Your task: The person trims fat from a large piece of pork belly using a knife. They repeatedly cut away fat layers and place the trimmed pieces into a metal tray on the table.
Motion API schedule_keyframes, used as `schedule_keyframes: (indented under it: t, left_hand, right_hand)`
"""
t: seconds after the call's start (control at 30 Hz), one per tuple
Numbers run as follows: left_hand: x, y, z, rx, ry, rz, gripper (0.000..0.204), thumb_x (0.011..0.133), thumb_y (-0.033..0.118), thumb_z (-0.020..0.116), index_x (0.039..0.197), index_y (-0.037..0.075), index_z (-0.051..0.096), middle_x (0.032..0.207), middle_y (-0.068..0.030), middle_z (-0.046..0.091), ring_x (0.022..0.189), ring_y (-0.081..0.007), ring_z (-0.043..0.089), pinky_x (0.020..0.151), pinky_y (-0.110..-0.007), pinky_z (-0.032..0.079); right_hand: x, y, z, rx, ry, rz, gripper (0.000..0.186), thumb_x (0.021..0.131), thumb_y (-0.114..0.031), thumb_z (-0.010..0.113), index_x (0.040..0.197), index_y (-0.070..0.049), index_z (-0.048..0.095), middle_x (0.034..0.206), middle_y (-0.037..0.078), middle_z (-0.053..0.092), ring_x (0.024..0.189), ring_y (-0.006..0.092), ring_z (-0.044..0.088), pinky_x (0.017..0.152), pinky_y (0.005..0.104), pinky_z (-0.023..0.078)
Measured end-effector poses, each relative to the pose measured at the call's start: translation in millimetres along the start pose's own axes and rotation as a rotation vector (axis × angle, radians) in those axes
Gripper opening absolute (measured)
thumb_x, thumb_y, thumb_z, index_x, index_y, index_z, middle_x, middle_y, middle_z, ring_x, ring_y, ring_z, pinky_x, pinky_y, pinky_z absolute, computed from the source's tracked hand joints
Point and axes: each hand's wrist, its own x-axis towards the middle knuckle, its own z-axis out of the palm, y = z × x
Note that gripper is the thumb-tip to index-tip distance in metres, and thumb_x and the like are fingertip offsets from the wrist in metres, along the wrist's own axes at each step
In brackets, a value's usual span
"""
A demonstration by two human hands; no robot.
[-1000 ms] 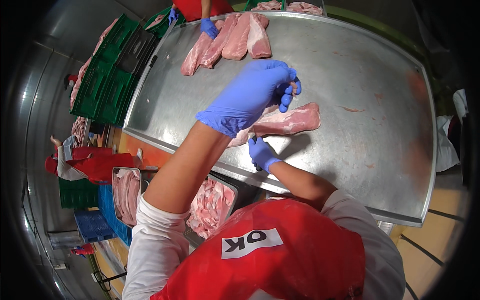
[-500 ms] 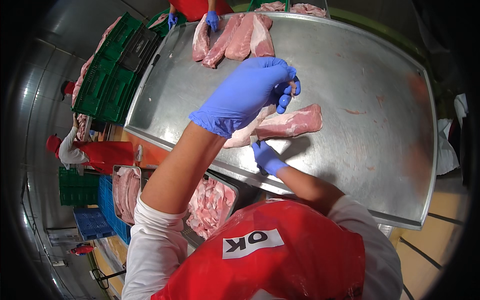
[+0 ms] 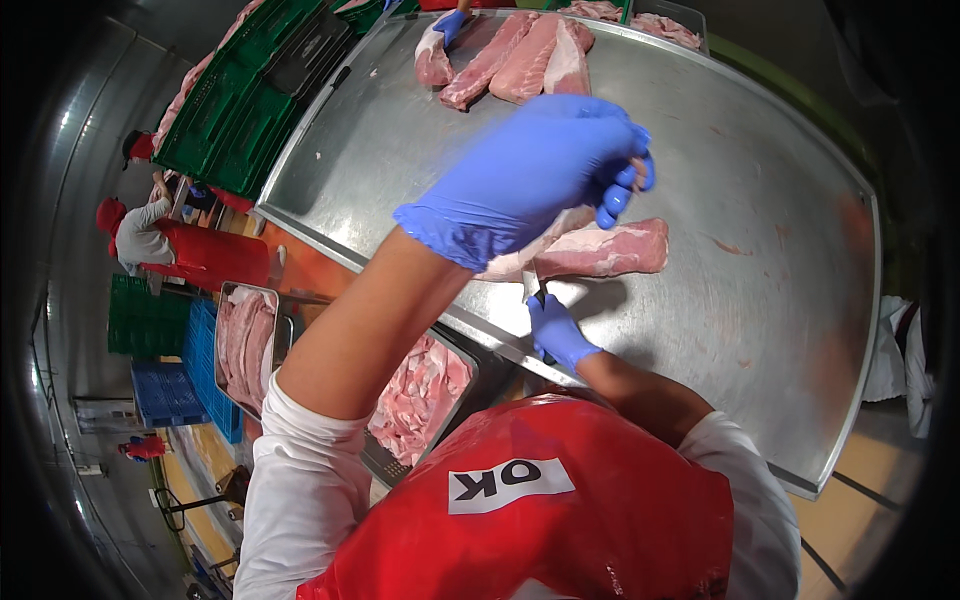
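Note:
A long piece of pink meat with white fat (image 3: 610, 248) lies on the metal table in front of me, its left part hidden beneath my forearm and hand. Above it I hold my left hand (image 3: 540, 175) in a blue glove, fingers curled closed round a small pale pink scrap of meat (image 3: 638, 170). My right hand (image 3: 560, 330), also gloved in blue, grips a knife (image 3: 532, 284) at the near side of the meat. The blade points away from me and touches or nearly touches the meat's near edge; the exact contact cannot be made out.
Several long meat pieces (image 3: 520, 65) lie at the table's far side, where a co-worker's gloved hand (image 3: 450, 25) touches one. A bin of meat trimmings (image 3: 425, 395) stands by the near edge. Green crates (image 3: 235, 120) are stacked at left, and another person in a red apron (image 3: 205, 252) stands there.
My view has shifted a little. My left hand has moved to the right over the meat, still closed round the scrap. The knife hand stays at about the same place beside the meat.

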Motion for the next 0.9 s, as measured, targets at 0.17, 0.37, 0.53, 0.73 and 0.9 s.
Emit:
schedule_keyframes:
  t: [0.17,0.37,0.53,0.73,0.9]
  left_hand:
    - [17.7,-3.3,7.2,0.093,-0.068,0.025,0.024,0.106,0.019,0.063,0.102,-0.003,0.07,0.093,-0.0109,0.071,0.07,-0.0158,0.065,0.066,-0.03,0.055]
    - [6.2,8.8,-13.0,-0.061,0.015,0.026,0.025,0.107,0.021,0.065,0.099,-0.002,0.07,0.09,-0.0096,0.071,0.071,-0.0146,0.064,0.065,-0.029,0.055]
    - [12.5,4.2,-8.4,0.237,-0.082,0.176,0.026,0.106,0.02,0.065,0.098,-0.004,0.069,0.089,-0.0101,0.071,0.07,-0.015,0.065,0.066,-0.029,0.056]
    - [14.2,7.6,-7.3,0.291,-0.074,0.225,0.024,0.105,0.018,0.065,0.097,-0.004,0.069,0.09,-0.0108,0.072,0.069,-0.0157,0.066,0.065,-0.03,0.057]
    - [-5.8,21.5,-13.7,0.097,0.023,0.131,0.023,0.104,0.018,0.064,0.098,-0.003,0.068,0.091,-0.0117,0.072,0.069,-0.0157,0.066,0.064,-0.03,0.057]
  right_hand:
    - [110.8,8.1,23.0,-0.05,0.197,-0.477,0.036,0.112,-0.038,0.05,0.112,-0.003,0.053,0.065,0.008,0.054,0.047,0.0215,0.056,0.044,0.04,0.047]
    - [28.8,9.3,21.1,-0.03,0.051,-0.11,0.038,0.112,-0.04,0.05,0.116,-0.003,0.053,0.064,0.007,0.054,0.046,0.0219,0.055,0.042,0.0415,0.045]
    - [7.0,21.1,12.7,-0.006,-0.009,-0.051,0.037,0.112,-0.04,0.05,0.115,-0.003,0.053,0.065,0.008,0.053,0.046,0.0212,0.055,0.042,0.0414,0.044]
    - [77.2,-28.1,39.2,0.067,0.038,-0.106,0.034,0.113,-0.04,0.049,0.109,-0.006,0.051,0.066,0.007,0.054,0.045,0.02,0.054,0.041,0.0396,0.043]
    - [29.7,0.2,28.2,0.007,-0.018,-0.03,0.039,0.113,-0.039,0.052,0.119,-0.001,0.056,0.07,0.012,0.059,0.048,0.0221,0.058,0.046,0.0407,0.048]
